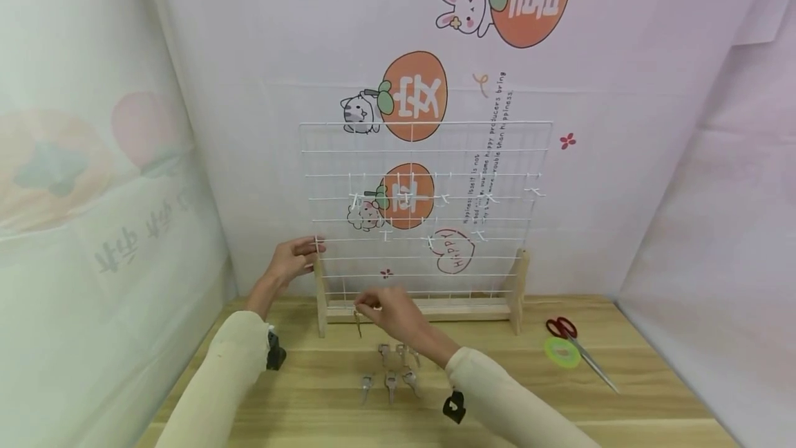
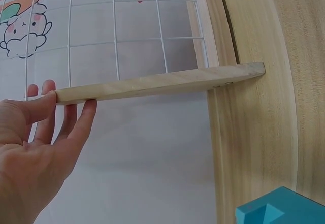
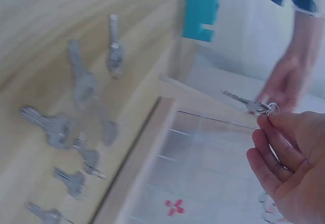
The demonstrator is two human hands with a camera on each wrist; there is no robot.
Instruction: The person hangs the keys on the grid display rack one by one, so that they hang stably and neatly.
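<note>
We face a pale cloth backdrop (image 1: 249,54) printed with orange fruit and cartoon animals, behind a wood-grain table (image 1: 311,393). On the table stands a white wire rack (image 1: 423,197), a grid with small white hooks (image 1: 443,198) across its middle rows, held in a light wooden frame. The person's left hand (image 1: 294,259) grips the frame's left upright (image 2: 152,84) near its top, thumb on one side and fingers on the other. The right hand (image 1: 394,310) is in front of the rack's lower left part, thumb and fingertips pinched together, the other fingers loosely bent. To the right lie red-handled scissors (image 1: 591,362), with a yellow-green ring (image 1: 553,358) beside them. Below the right hand, silvery loose keys (image 1: 391,384) lie in two rough rows.

The held key (image 3: 249,103) hangs above the table from the right hand's pinch; it is slim, metallic and notched, with a thin wire loop (image 3: 274,108) through its head. It looks golden from the head camera, grey from the right wrist. The right forearm crowds the upper row, and blur softens the loose keys close up, so we cannot count them surely. The fingertips cover part of the loop.
</note>
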